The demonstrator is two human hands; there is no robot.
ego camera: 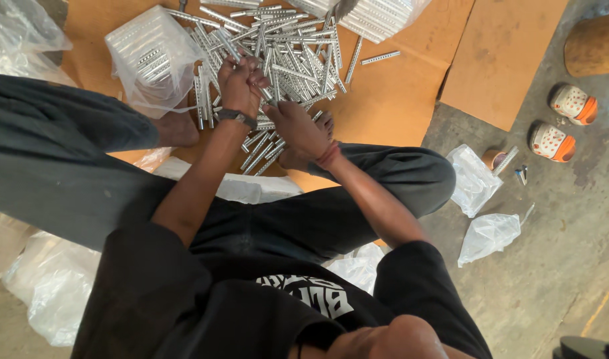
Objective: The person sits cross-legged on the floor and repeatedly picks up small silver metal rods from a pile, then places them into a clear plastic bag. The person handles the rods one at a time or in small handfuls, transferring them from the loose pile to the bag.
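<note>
Seen from the head camera, a loose heap of short perforated metal strips (pixel 288 63) lies on a brown cardboard sheet (pixel 391 100) spread over the floor, and everything else is placed from that heap. The left hand (pixel 241 83) hovers over the heap's near-left part, its fingers (pixel 233 66) clenched around a small bundle of strips (pixel 226 41) that sticks up and away from the person. The right hand (pixel 298 126) rests palm down on the heap's near edge, touching strips; whether its fingers grasp one cannot be told. A bare foot (pixel 318 123) shows just beside that hand. Left of the heap stands a clear plastic bag (pixel 151 56), boxy in shape, packed with the same strips; a second clear bag of strips (pixel 377 14) lies at the heap's far right. Well to the heap's right, on grey concrete, lie two crumpled clear bags (pixel 474 179) and a pair of white-and-orange sandals (pixel 560 123).
</note>
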